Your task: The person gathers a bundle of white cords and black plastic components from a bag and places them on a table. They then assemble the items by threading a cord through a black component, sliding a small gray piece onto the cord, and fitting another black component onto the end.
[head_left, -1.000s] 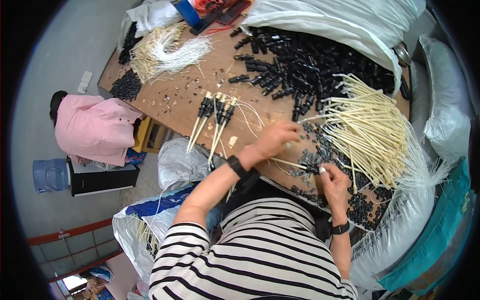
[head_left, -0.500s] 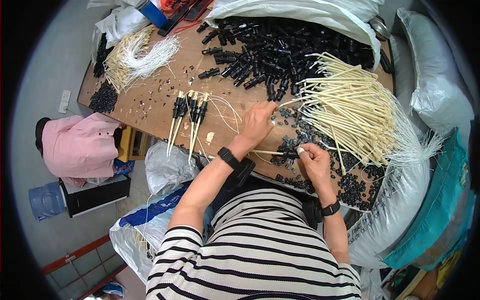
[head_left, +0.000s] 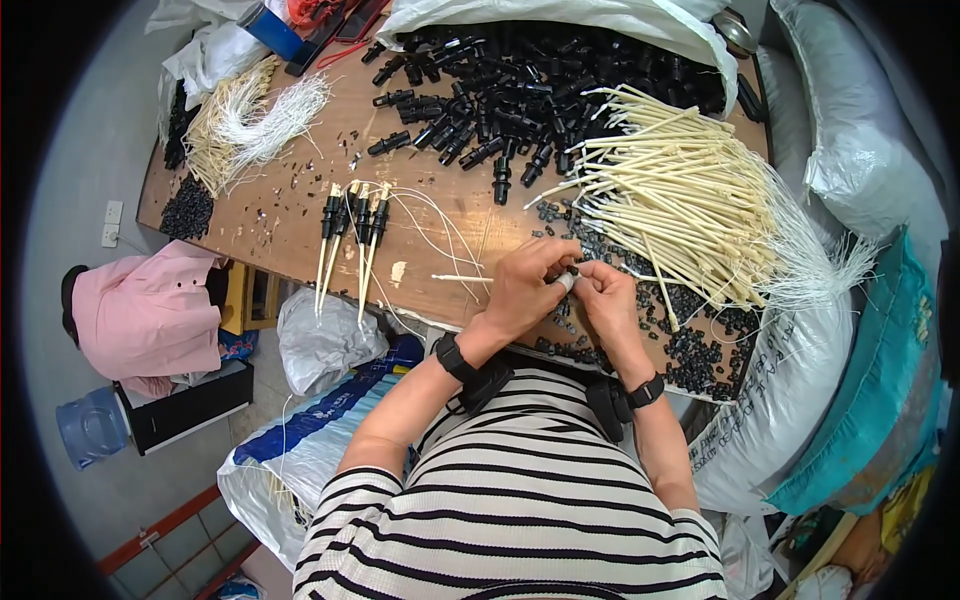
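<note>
My left hand [head_left: 528, 287] and my right hand [head_left: 606, 302] meet over the near edge of the table, both with fingers closed. A thin cream rod [head_left: 460, 279] sticks out leftward from under my left hand, which is wrapped round it. Between the fingertips of both hands a small dark piece [head_left: 573, 270] shows; most of it is hidden. What my right fingers pinch is covered. To the left lie several black ribbed fittings [head_left: 361, 216] with cream rods through them and white cords looping off. Loose cream rods [head_left: 690, 200] are heaped to the right.
Black fittings [head_left: 500, 180] spill from a white sack [head_left: 600, 18] at the back. Small dark clips [head_left: 700, 360] lie scattered on the brown table [head_left: 300, 230], right of my hands. A white cord bundle [head_left: 270, 125] lies far left. Full sacks [head_left: 855, 130] stand along the right.
My left hand has moved down and right, from near the black fittings to beside my right hand. The cream rod's end now shows left of it. The whole view has shifted slightly.
</note>
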{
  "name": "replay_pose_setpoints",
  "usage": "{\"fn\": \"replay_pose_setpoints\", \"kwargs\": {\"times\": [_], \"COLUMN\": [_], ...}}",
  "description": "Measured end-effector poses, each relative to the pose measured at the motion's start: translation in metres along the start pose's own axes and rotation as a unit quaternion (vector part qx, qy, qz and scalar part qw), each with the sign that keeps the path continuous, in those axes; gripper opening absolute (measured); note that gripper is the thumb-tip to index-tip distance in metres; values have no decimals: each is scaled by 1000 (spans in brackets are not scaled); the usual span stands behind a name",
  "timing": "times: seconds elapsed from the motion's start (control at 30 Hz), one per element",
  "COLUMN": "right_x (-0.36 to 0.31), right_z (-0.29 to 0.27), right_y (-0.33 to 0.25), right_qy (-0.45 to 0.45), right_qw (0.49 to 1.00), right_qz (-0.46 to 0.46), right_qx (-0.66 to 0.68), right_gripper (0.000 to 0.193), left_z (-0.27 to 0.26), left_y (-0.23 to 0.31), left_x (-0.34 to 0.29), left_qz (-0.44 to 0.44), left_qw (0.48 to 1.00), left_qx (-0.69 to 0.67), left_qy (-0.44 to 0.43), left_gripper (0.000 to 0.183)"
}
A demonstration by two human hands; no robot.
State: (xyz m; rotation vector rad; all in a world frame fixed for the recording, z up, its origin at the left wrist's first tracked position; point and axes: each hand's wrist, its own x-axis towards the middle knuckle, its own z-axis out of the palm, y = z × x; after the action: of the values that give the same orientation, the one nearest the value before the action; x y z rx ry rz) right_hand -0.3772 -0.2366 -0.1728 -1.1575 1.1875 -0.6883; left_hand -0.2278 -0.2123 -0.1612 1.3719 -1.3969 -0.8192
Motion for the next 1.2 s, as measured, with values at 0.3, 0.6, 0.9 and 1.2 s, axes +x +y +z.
{"fn": "replay_pose_setpoints", "kwargs": {"times": [0.3, 0.6, 0.9, 1.2], "right_x": [-9, -12, -24, -13], "right_z": [0, -14, -17, 9], "right_y": [-1, -7, -24, -26], "right_qy": [-20, -97, -13, 12], "right_qw": [995, 924, 852, 952], "right_qz": [-21, 15, -351, -171], "right_qx": [96, 369, -387, -253], "right_gripper": [12, 15, 23, 17], "left_z": [-2, -9, -27, -39], "left_y": [-5, -1, -12, 8], "left_x": [-3, 0, -2, -9], "left_qz": [-27, 80, 65, 130], "left_qw": [998, 989, 973, 941], "left_qx": [54, 109, 188, 304], "left_qy": [-1, -65, -121, -68], "left_gripper": [26, 23, 24, 27]}}
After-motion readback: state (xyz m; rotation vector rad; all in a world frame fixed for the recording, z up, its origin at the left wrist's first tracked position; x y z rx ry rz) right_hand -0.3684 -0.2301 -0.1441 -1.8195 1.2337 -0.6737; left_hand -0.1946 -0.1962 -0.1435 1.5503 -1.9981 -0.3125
